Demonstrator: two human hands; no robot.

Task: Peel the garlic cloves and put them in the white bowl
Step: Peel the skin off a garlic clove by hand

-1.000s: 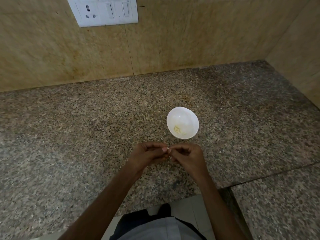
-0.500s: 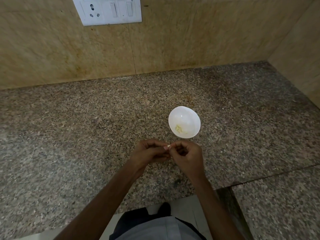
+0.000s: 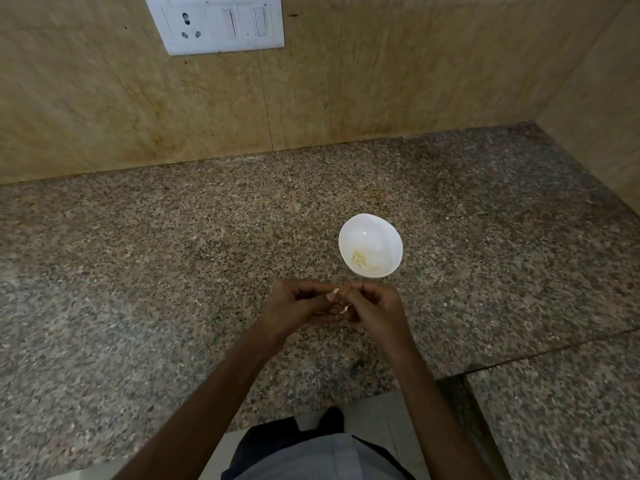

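Observation:
A small white bowl [image 3: 370,237] stands on the speckled granite counter [image 3: 173,271] with several pale peeled garlic cloves [image 3: 362,260] lying in its bottom. Just in front of the bowl my left hand [image 3: 298,306] and my right hand [image 3: 375,308] meet fingertip to fingertip. Both pinch a small garlic clove [image 3: 341,299] between them; only whitish bits of it and its skin show between the curled fingers.
A beige tiled wall [image 3: 346,98] closes the back, and a side wall stands at the right. A white socket and switch plate [image 3: 218,24] sits high on the wall. A seam [image 3: 536,351] runs across the counter at the right. The counter's front edge lies near my body.
The view has shifted slightly. My hands stay together in front of the bowl, fingers working at the clove; a bit more white shows between them now.

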